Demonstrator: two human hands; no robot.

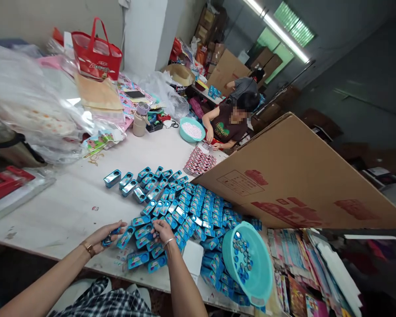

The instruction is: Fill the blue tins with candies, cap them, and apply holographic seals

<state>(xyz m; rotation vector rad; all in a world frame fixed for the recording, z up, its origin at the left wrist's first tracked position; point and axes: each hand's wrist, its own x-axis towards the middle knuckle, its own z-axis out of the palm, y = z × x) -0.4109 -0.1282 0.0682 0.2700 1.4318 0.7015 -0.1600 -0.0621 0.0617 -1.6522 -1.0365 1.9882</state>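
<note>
Many blue boxes point(179, 215) lie beside left hand point(101, 234) (grasping pieces point(107, 241)), beneath right point(164, 231) (hold unclear).

red tote bag point(97, 59), dark phone point(134, 94), beige flask point(139, 124), scissors point(174, 124), slanting brown cardboard panel point(303, 176)

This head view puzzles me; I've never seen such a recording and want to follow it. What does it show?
There's no machine, just a person's two bare hands, filmed by a camera on that person's head, looking forward and down. The left hand holds a few small blue pieces. The right hand is over the blue containers; what its fingers grip is too small to tell. These containers crowd the white table, beside a turquoise basin with small round pieces inside. Another person works farther back.
</note>
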